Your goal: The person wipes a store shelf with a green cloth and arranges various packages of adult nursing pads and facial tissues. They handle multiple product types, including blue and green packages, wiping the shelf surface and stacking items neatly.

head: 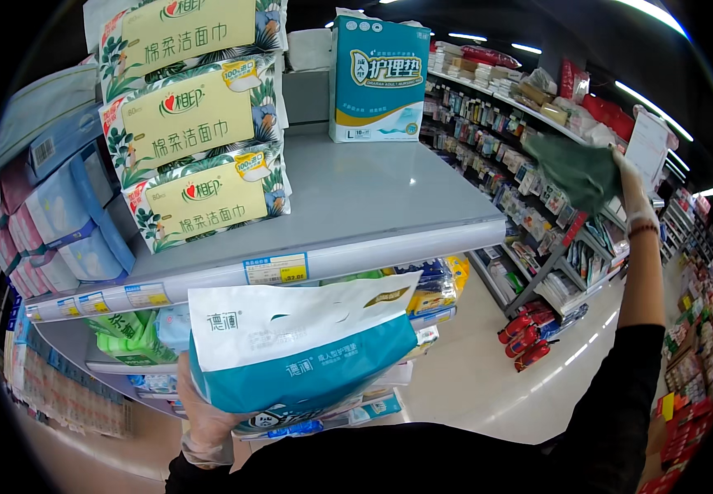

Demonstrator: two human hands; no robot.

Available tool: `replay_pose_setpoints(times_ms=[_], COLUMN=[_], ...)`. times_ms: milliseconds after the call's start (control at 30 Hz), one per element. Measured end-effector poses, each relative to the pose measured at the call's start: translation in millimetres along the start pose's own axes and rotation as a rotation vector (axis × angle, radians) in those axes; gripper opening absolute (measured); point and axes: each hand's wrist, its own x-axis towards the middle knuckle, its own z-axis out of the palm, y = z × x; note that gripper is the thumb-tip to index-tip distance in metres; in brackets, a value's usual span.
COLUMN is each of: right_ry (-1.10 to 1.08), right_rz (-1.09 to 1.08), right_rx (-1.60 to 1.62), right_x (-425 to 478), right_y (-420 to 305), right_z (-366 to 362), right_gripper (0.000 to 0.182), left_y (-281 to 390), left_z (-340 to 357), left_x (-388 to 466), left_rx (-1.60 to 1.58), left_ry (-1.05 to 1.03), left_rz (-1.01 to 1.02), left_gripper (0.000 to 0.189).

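Observation:
In front of my body, my left hand [205, 407], in a clear glove, grips the lower left end of a teal and white pack of adult nursing pads [307, 346]. My right hand [634, 188], also gloved, is raised far out to the right and holds a dark green cloth [576, 170] that hangs out to the left of the fingers. A similar teal pack [378, 80] stands upright at the back of the grey top shelf [356, 185]. Stacked soft packs of cotton face towels [208, 200] stand on the shelf's left part.
Blue and pink packs [78, 216] fill the shelf's left end. Price tags [276, 268] line its front edge. Green packs [137, 336] and other goods sit on lower shelves. Across the aisle stand stocked racks [517, 167], with red fire extinguishers [526, 339] on the floor.

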Motion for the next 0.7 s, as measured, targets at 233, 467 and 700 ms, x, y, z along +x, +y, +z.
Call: replay_pose_setpoints(times_ms=[233, 467, 700], right_ry=[-0.271, -0.89, -1.127], right_rz=[-0.104, -0.31, -0.614], right_rx=[-0.098, -0.337, -0.851], right_x=[-55.8, -131.5, -188.6], right_y=[-94.0, -57.7, 4.0], right_z=[237.6, 401.1, 438.1], right_gripper=[0.04, 0.061, 0.097], left_y=[-8.7, -27.2, 48.9], left_z=[-13.9, -86.9, -97.9], left_x=[-2.5, -23.5, 22.1], left_rx=[0.128, -0.199, -0.411], left_ry=[0.057, 0.149, 0.245], left_rz=[0.066, 0.016, 0.349], left_gripper=[0.091, 0.085, 0.047])
